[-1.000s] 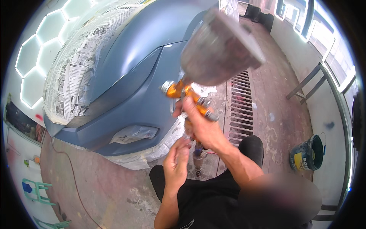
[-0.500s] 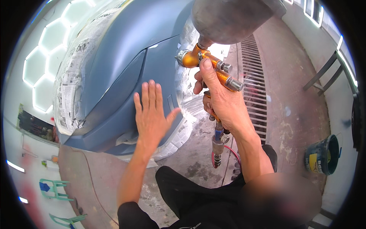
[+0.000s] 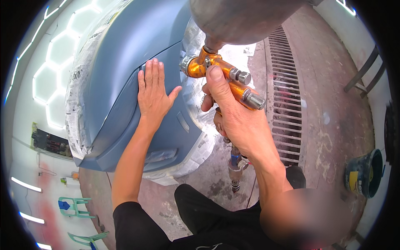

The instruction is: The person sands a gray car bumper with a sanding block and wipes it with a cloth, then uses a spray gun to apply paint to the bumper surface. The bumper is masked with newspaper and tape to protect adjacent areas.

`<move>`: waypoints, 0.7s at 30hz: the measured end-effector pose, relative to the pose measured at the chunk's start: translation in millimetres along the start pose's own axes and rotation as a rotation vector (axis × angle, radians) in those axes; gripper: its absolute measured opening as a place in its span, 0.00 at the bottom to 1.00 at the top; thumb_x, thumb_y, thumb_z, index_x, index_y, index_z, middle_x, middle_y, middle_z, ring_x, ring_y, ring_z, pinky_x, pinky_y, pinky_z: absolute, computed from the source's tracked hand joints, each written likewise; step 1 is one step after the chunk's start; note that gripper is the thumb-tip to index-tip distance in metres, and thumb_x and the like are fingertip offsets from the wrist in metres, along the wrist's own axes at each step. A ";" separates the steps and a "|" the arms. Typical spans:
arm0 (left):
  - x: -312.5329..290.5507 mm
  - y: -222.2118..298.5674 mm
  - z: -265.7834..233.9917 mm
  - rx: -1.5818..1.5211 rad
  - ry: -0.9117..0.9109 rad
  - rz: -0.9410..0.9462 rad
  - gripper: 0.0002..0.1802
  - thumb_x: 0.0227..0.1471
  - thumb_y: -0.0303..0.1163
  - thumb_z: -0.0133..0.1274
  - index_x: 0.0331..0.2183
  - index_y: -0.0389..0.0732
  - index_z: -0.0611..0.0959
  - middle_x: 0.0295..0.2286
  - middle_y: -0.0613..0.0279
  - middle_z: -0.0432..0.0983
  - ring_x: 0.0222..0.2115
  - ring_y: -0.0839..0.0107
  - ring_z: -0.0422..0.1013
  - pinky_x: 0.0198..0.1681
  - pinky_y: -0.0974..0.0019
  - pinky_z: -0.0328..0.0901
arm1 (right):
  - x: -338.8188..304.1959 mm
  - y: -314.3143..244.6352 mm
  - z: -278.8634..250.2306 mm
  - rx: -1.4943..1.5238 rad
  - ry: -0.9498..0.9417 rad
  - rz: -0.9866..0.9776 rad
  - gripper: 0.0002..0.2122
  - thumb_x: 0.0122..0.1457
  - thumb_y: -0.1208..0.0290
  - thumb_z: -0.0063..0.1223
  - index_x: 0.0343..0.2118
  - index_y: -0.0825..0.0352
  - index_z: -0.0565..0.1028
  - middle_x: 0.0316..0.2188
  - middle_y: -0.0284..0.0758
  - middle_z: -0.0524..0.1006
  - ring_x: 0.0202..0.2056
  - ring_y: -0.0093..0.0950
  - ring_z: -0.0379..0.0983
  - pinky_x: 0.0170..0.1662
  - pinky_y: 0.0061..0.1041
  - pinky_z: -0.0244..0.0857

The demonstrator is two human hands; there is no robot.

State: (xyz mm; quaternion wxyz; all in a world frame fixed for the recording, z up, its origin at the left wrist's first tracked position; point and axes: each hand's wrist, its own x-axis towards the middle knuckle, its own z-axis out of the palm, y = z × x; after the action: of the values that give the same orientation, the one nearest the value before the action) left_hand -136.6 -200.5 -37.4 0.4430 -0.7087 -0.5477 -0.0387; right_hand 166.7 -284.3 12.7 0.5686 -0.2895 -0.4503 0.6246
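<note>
Upper centre: my right hand [image 3: 242, 118] grips the spray gun [image 3: 223, 71]; left-centre: my left hand [image 3: 153, 96], fingers straight, overlies the bumper [image 3: 173, 135].

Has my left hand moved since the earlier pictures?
Yes: judged against the blue-grey bumper, the left hand has gone higher, up to the panel seam.

Vehicle paint workshop indicated. Grey-blue bodywork [image 3: 114, 75] is bordered by newspaper masking [image 3: 76, 125] — an orange spray gun [image 3: 218, 68], topped by a metal cup [image 3: 246, 21], is held near it. The left side is lit by hexagonal lamps [image 3: 62, 50]. Red haze [image 3: 49, 210] is spread over a pale wall [image 3: 25, 160]; a slotted grate [image 3: 286, 83] is set into blotched floor [image 3: 329, 102] — a bucket [image 3: 362, 177] is seen at right.
</note>
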 end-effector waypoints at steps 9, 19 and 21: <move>60.9 5.7 11.7 0.132 -0.080 0.034 0.59 0.62 0.70 0.57 0.77 0.38 0.63 0.78 0.53 0.53 0.81 0.56 0.42 0.83 0.43 0.35 | 5.7 -5.2 -2.8 -0.044 0.103 0.047 0.27 0.77 0.41 0.54 0.45 0.68 0.80 0.28 0.35 0.79 0.15 0.13 0.62 0.18 0.17 0.56; -10.3 -6.3 -14.3 0.093 0.074 -0.148 0.59 0.60 0.68 0.61 0.74 0.33 0.67 0.76 0.47 0.59 0.79 0.54 0.50 0.81 0.39 0.39 | 6.3 -4.4 1.6 -0.043 0.082 0.085 0.29 0.76 0.38 0.53 0.46 0.68 0.80 0.28 0.35 0.79 0.15 0.13 0.63 0.20 0.16 0.58; 1.4 -9.0 -13.3 0.040 0.054 -0.113 0.59 0.60 0.67 0.62 0.74 0.31 0.67 0.75 0.45 0.59 0.79 0.52 0.50 0.81 0.39 0.39 | 6.2 -5.1 5.3 -0.036 0.080 0.091 0.29 0.76 0.38 0.53 0.46 0.69 0.80 0.28 0.35 0.79 0.15 0.13 0.62 0.20 0.16 0.58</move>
State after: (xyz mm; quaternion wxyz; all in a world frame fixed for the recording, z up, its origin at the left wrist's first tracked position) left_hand -137.6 -208.4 -23.4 0.4688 -0.6665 -0.5752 -0.0721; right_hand 163.3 -279.8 20.4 0.5518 -0.3445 -0.4247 0.6297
